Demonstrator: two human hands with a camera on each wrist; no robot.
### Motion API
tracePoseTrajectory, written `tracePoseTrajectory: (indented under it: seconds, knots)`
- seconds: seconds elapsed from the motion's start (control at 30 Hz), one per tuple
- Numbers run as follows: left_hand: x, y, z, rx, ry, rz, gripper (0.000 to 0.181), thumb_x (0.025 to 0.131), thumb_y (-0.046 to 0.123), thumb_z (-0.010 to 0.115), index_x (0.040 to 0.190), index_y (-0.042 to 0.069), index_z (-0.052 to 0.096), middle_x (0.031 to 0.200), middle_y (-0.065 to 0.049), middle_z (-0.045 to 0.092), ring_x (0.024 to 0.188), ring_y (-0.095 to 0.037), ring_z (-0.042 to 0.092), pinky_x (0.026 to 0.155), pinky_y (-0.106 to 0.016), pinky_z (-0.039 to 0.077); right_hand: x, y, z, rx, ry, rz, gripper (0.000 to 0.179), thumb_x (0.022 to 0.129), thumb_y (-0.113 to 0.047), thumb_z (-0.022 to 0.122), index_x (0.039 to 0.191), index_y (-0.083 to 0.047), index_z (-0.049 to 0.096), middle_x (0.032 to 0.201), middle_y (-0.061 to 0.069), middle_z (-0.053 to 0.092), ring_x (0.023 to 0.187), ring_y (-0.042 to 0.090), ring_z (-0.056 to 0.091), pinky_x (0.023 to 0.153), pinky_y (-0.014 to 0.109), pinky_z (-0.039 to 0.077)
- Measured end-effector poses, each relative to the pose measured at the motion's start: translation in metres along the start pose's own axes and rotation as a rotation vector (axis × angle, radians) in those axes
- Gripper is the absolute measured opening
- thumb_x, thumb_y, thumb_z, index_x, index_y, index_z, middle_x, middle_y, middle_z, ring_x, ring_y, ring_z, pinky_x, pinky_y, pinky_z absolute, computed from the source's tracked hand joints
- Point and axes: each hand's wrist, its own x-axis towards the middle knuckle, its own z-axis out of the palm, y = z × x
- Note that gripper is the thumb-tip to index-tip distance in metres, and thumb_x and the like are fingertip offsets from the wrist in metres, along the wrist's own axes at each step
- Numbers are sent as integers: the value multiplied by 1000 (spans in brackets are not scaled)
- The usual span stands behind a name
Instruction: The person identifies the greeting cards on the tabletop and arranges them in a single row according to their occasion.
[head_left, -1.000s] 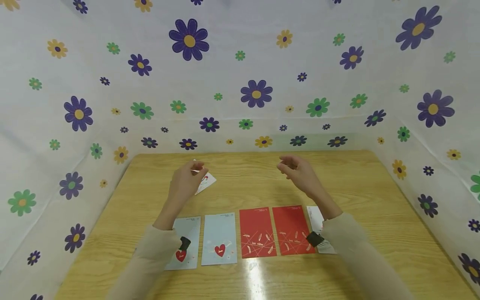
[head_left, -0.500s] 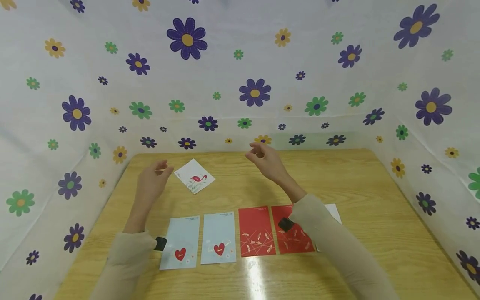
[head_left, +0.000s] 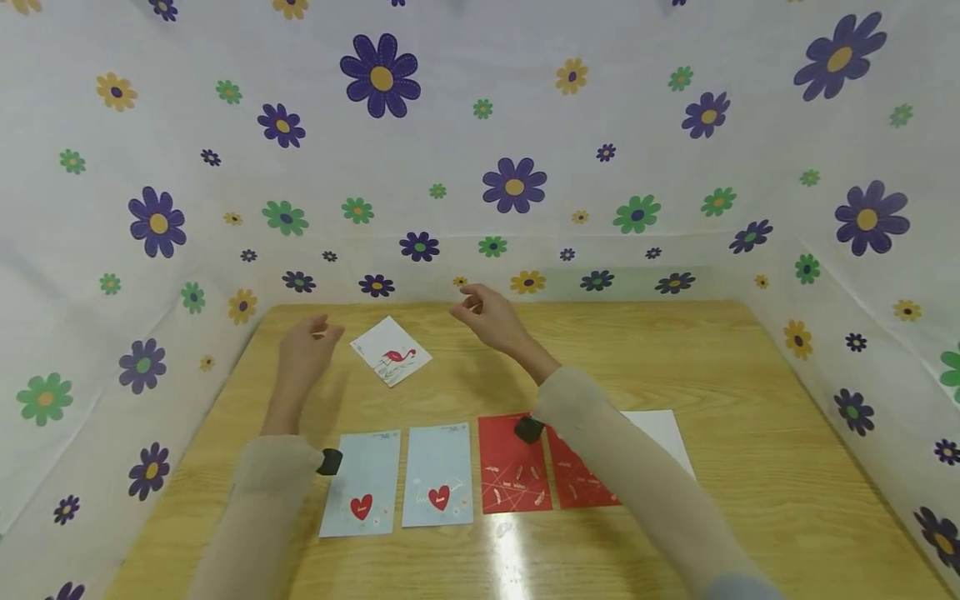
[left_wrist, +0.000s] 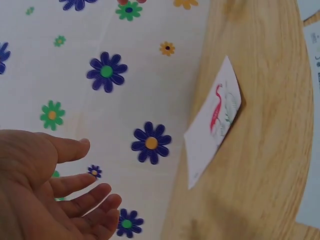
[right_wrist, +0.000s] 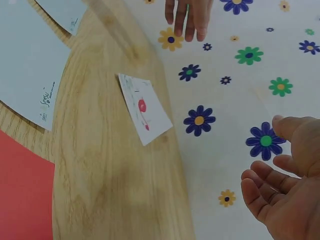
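Observation:
A white card with a pink flamingo [head_left: 392, 351] lies turned at an angle near the back left of the table. Just left of it my left hand [head_left: 303, 354] hovers over the wood, fingers loosely bent and holding nothing. To the card's right my right hand [head_left: 491, 317] is also raised, its fingers relaxed with nothing between them. Both wrist views show the flamingo card [left_wrist: 215, 122] apart from the fingers. In the right wrist view, the left hand [right_wrist: 189, 17] appears beyond the card, fingers hanging down.
In a row toward the front lie two pale blue heart cards [head_left: 437, 467], two red cards [head_left: 513, 479] and a white card [head_left: 660, 429]. My right forearm [head_left: 630, 450] covers parts of a red card and the white one. A flowered cloth [head_left: 480, 142] surrounds the wooden table [head_left: 600, 550].
My left hand has moved left, off the flamingo card, uncovering it. My right hand has moved left across the back of the table toward that card. The cards have stayed in place.

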Motion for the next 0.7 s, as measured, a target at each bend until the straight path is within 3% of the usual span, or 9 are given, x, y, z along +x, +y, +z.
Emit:
tracePoseTrajectory:
  seconds: [0.37,0.53,0.7]
  knots:
    - [42,-24,31,55,-88,-58,64,108,29,53,153,-12,34,154,-33,40,142,-49,40,115,-56,36,32,12,51,-118,-118,46,54,104,-30,63,146,3,52,131,20,64,120,33,62,97,42,54]
    - [48,-29,41,138,-154,-105,64,107,26,56,153,-13,34,156,-34,36,145,-49,34,117,-58,32,39,16,75,-187,-192,101,56,104,-30,63,147,4,51,138,21,61,126,33,58,105,41,49]
    - [53,-35,52,211,-209,-142,68,105,28,59,153,-14,33,157,-34,33,146,-51,27,120,-60,25,37,15,90,-181,-235,164,58,103,-31,65,148,3,50,142,20,58,130,32,56,109,42,47]
